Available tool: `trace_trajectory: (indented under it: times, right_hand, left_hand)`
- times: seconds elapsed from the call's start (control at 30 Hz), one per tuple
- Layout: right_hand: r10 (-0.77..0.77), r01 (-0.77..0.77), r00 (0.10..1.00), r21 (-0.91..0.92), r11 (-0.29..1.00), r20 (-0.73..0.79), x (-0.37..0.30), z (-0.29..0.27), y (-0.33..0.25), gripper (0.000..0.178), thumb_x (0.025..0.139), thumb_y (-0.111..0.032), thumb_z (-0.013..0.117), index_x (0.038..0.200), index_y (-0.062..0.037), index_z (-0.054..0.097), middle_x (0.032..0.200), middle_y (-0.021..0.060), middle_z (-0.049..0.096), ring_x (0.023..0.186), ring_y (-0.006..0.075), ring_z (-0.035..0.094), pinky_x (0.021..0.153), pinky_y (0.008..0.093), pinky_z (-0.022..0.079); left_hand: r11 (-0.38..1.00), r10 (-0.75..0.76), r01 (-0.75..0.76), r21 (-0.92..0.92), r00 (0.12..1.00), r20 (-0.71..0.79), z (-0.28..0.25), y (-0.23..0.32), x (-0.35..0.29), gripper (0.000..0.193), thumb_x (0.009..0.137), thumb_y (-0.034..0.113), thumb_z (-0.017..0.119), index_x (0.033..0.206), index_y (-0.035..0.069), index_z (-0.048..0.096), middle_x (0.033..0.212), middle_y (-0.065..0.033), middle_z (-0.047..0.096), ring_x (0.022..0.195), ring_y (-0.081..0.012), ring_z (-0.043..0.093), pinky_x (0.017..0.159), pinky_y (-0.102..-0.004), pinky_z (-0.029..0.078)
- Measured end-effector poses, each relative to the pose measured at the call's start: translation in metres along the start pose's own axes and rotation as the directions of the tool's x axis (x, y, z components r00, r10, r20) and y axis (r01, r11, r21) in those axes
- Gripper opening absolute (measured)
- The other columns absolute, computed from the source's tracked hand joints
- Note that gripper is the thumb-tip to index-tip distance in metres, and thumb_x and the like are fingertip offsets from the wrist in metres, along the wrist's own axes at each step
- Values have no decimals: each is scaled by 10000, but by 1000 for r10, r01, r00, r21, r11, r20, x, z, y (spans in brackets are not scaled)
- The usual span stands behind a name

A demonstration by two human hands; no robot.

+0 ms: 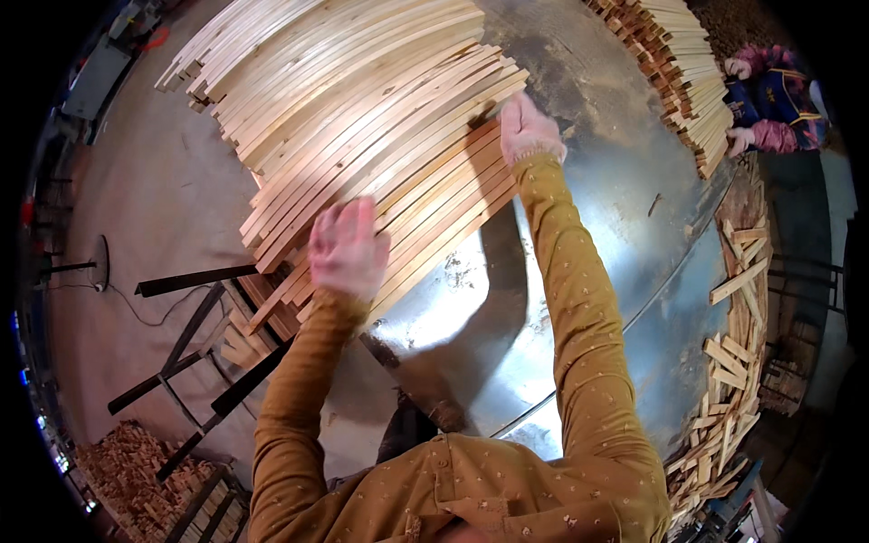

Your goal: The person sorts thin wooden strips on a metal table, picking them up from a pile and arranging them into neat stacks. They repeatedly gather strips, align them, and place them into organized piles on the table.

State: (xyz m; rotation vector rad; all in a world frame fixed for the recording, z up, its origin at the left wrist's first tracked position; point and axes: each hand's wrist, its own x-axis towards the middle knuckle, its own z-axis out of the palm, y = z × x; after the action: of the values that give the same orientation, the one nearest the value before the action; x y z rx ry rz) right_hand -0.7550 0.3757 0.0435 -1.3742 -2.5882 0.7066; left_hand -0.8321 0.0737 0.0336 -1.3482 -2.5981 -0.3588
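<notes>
Long pale wooden strips lie side by side in a wide row on a shiny metal table. My left hand rests over the near left ends of the strips, its fingers stretched out and slightly blurred. At the right ends, my right hand is closed around the end of a strip; its fingertips are hidden. Between the hands, a dark gap and shadow separate the nearest strips from the rest of the row.
A stack of strips stands at the far right, where another person's hands touch it. Short offcuts lie along the right edge. Left of the table are a dark metal frame, a fan and a wood pile.
</notes>
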Motion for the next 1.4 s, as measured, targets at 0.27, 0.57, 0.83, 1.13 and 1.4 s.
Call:
trace_trajectory:
  times: [0.27, 0.57, 0.83, 1.13, 1.4]
  right_hand:
    - [-381, 380, 922, -367, 849, 74, 24, 34, 21, 416, 1012, -319, 301, 1365, -163, 455, 1182, 67, 620, 1187, 207, 518, 998, 364, 374]
    - [388, -326, 919, 691, 646, 71, -170, 28, 58, 701, 950, -298, 536, 1502, 26, 251, 1370, 298, 507, 1310, 377, 478, 1085, 369, 384]
    - [264, -437, 857, 351, 828, 443, -186, 79, -56, 1042, 922, -535, 501, 1499, 94, -97, 1367, 267, 535, 1264, 395, 525, 1096, 334, 362]
    - [145, -301, 931, 479, 825, 335, -212, 112, -21, 960, 892, -482, 589, 1555, -29, 63, 1356, 244, 541, 1224, 365, 549, 1041, 371, 410]
    - [45, -179, 971, 596, 783, 233, -226, 127, -20, 886, 909, -383, 582, 1545, -2, 97, 1102, 184, 657, 950, 321, 644, 892, 379, 489]
  left_hand:
    - [496, -614, 752, -433, 657, 437, 0, -189, -132, 542, 919, 339, 674, 1323, 26, 491, 1116, -155, 585, 993, -270, 579, 867, -386, 489]
    - [922, -158, 311, -232, 847, 508, -118, -157, -117, 262, 821, 162, 708, 1054, 60, 645, 907, -144, 650, 837, -336, 631, 746, -404, 508]
    - [957, 277, -278, -77, 960, -31, -80, -123, -21, 169, 779, 144, 746, 828, 19, 644, 1260, -185, 583, 1115, -413, 544, 896, -495, 466]
    - [989, -77, 21, 147, 921, 382, -41, -85, 34, 933, 734, 344, 815, 1451, 77, 281, 1561, -262, 241, 1423, -432, 278, 1141, -501, 301]
    - [972, -231, 197, 125, 747, 624, -49, -50, 88, 1133, 709, 443, 796, 1573, 168, 115, 1525, -195, 348, 1372, -369, 398, 1145, -430, 316]
